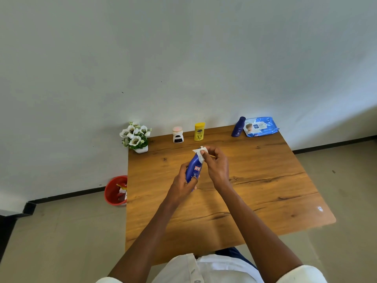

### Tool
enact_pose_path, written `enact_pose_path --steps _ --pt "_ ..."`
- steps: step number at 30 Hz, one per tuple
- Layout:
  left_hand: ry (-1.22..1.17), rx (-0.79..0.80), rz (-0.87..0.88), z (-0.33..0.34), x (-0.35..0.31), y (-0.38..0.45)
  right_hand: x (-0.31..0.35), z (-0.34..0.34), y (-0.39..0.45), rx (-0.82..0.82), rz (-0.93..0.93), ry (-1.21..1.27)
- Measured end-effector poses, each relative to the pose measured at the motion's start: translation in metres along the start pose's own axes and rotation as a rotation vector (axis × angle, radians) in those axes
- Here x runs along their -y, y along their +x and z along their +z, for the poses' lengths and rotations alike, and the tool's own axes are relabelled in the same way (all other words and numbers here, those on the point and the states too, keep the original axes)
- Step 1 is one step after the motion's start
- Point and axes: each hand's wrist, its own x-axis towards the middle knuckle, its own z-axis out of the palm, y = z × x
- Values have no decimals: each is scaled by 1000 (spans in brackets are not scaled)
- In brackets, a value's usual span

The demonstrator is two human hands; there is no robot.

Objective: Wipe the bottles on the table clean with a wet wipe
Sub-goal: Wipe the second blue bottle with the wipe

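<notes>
Along the counter [265,180] far edge, from 10 to 1 o'clock, stand a flower pot [136,137], a white bottle [178,135], a yellow bottle [199,131], a dark blue bottle [238,127] and a wipes pack [261,127]; the near half lies bare. At centre, the left hand [181,184] grips a blue bottle [193,170] tilted toward 12 o'clock. The right hand [216,166] pinches a wet wipe [201,153] against its top.
</notes>
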Motion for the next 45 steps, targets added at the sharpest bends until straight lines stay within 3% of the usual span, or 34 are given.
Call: enact_pose_path --steps 5,12,15,19,25,32,39,45 --pt "-119 19 -52 -4 1 1 -3 -2 0 5 87 185" --pt "-246 -11 -169 -4 -1 6 -11 -15 1 -99 178 155" --pt "-271 -5 -190 -4 0 6 -7 -21 -4 -122 158 228" --pt "-273 2 -186 0 0 6 2 -18 -5 -23 77 280" --pt "-269 -42 -130 8 -9 2 6 -6 -3 73 76 176" --pt "-223 -40 -121 2 -9 0 10 -10 -2 86 133 227" --pt "-220 15 -153 -8 -14 3 4 -17 3 82 54 -11" --pt "-318 1 -177 -1 -14 9 8 -12 -2 18 79 138"
